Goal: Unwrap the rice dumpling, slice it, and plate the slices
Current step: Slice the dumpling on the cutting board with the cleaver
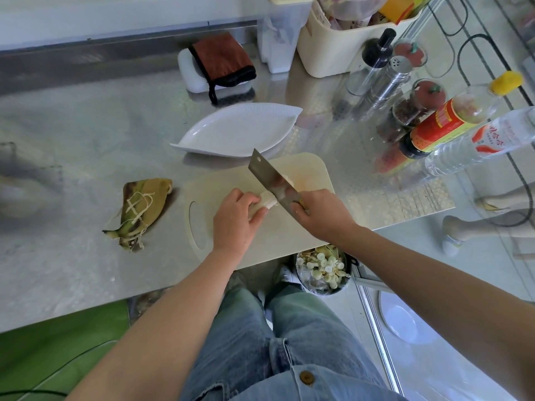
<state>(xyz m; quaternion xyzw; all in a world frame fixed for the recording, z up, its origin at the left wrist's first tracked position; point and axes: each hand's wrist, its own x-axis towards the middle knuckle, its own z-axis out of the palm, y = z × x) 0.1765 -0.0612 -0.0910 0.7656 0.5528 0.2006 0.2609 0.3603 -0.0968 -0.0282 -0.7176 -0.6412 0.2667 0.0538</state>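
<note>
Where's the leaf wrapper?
In the head view, the leaf wrapper lies on the metal table, just left of the cutting board and the left hand.

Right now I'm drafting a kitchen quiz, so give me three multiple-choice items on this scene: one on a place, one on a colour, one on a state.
1. Where does the leaf wrapper lie?
A. on the counter, left of the cutting board
B. on the floor
C. in a drawer

2. The plate is:
A. blue
B. white
C. black

3. The right hand:
A. rests open
B. holds a bottle
C. grips the cleaver

Answers:
1. A, it lies on steel beside the board.
2. B, it is plain white.
3. C, its fingers curl round the handle, with the blade on the rice dumpling.
</note>
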